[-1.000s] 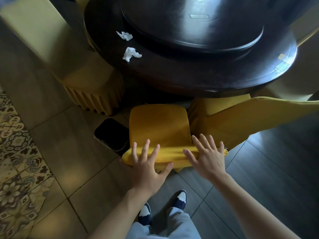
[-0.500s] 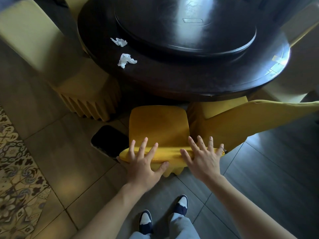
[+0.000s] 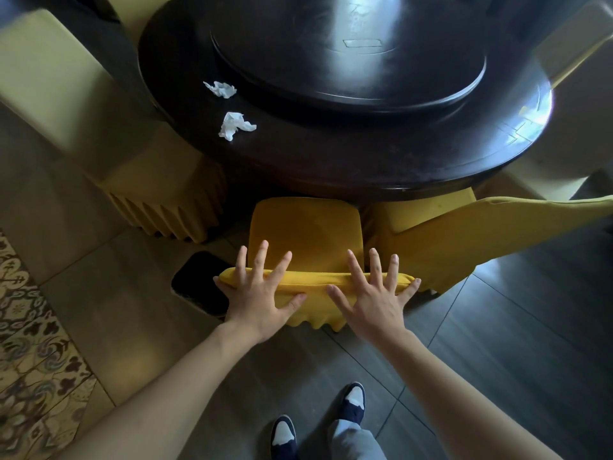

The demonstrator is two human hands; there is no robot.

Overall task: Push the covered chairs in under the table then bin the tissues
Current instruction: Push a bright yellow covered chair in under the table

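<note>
The left grip (image 3: 262,300) is open: fingers spread flat, palm pressed on the top edge of the yellow-covered chair (image 3: 305,234), with the fingertips reaching over onto the front of its backrest. The right grip (image 3: 371,297) is open in the same manner, fingers splayed, palm on the same top edge just beside the left grip. Neither grip closes around the cover; both lie flat against it.

Directly ahead of both grips, the chair's seat runs under the rim of the round dark bench (image 3: 331,154). Just to the right of the right grip stands a second covered chair (image 3: 464,237), turned at an angle, its backrest extending right and away from the bench edge. Ahead and to the left of the left grip stands a third covered chair (image 3: 159,190), paler, with a pleated skirt, its seat close to the bench rim.

Immediately left of the left grip, on the floor, lies a dark rectangular bin (image 3: 195,280), partly hidden by the left wrist.

Well ahead of the left grip, two crumpled white tissues lie on the bench: the near tissue (image 3: 235,125) close to the rim, the far tissue (image 3: 221,89) just beyond it, beside the raised turntable (image 3: 348,61).
</note>
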